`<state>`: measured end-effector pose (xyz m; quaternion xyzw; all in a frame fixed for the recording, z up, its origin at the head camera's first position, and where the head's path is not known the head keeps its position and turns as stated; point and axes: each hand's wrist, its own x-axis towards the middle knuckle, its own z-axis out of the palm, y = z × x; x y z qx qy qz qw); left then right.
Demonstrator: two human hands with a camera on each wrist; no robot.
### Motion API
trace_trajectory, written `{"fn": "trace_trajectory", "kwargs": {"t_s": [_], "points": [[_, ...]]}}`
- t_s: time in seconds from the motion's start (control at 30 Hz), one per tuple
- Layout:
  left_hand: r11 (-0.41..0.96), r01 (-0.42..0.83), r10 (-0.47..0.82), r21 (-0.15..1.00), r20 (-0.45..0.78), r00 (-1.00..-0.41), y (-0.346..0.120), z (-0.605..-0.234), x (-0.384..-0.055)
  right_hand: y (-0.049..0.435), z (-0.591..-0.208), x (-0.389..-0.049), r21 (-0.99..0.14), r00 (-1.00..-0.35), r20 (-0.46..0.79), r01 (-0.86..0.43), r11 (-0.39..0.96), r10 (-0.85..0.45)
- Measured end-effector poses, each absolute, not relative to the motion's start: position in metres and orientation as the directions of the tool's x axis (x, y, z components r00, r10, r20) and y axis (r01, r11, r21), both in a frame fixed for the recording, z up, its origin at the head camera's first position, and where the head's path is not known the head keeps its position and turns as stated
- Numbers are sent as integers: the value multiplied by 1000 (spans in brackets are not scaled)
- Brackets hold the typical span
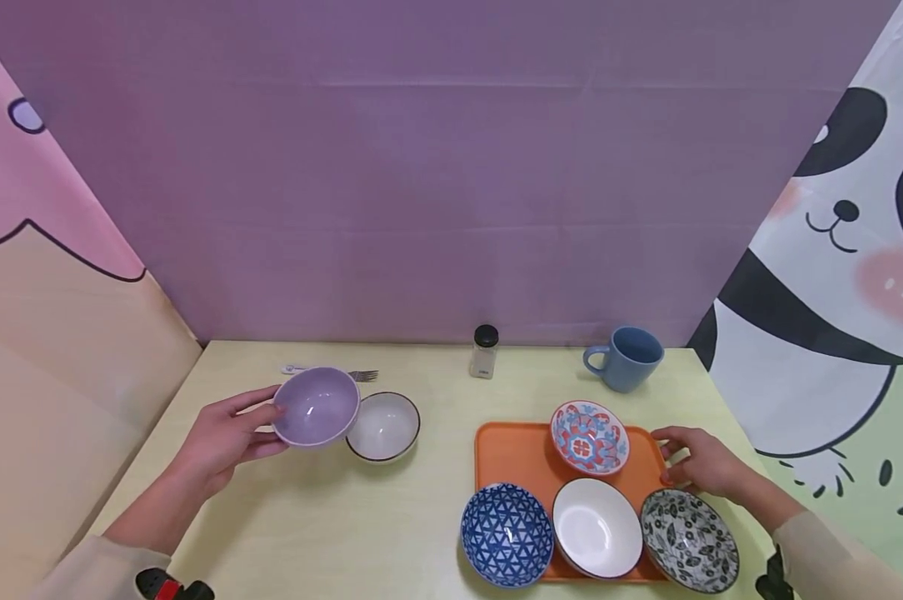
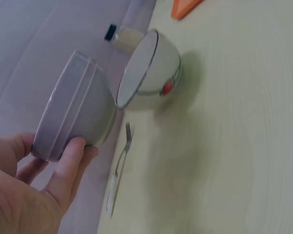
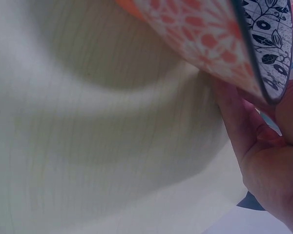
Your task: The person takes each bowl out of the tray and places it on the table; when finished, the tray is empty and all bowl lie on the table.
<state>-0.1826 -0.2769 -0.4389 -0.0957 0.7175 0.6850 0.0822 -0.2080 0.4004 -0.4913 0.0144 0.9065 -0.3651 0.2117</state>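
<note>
My left hand (image 1: 222, 442) holds a light purple bowl (image 1: 318, 407) by its left side, raised and tilted, thumb inside the rim and fingers on the outside. A white dark-rimmed bowl (image 1: 383, 427) stands on the table just right of it. My right hand (image 1: 702, 462) is by the right edge of an orange tray (image 1: 511, 446), fingers loosely bent. Just below that hand is a black-and-white leaf-patterned bowl (image 1: 690, 540); in the right wrist view its orange-patterned outside (image 3: 200, 34) partly hides the fingers. Contact with the bowl or tray is unclear.
A red-and-blue patterned bowl (image 1: 590, 438), a plain white bowl (image 1: 597, 527) and a blue triangle-patterned bowl (image 1: 507, 535) stand on or over the tray. Behind are a black-capped shaker (image 1: 485, 352), a blue mug (image 1: 626, 360) and a fork (image 1: 365, 376) behind the purple bowl.
</note>
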Motion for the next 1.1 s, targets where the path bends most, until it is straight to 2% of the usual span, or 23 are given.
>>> {"fn": "trace_trajectory", "kwargs": {"t_s": [0.33,1.1], "points": [[2,-296,-34,955,-296,-955,-310,-457,-173,400,-489,-206,-664,-908,-396,181,725,-135],[-120,-359,-49,926,-367,-929,-321,-498,-168,398,-488,-206,-663,-910,-396,188,725,-126]]}}
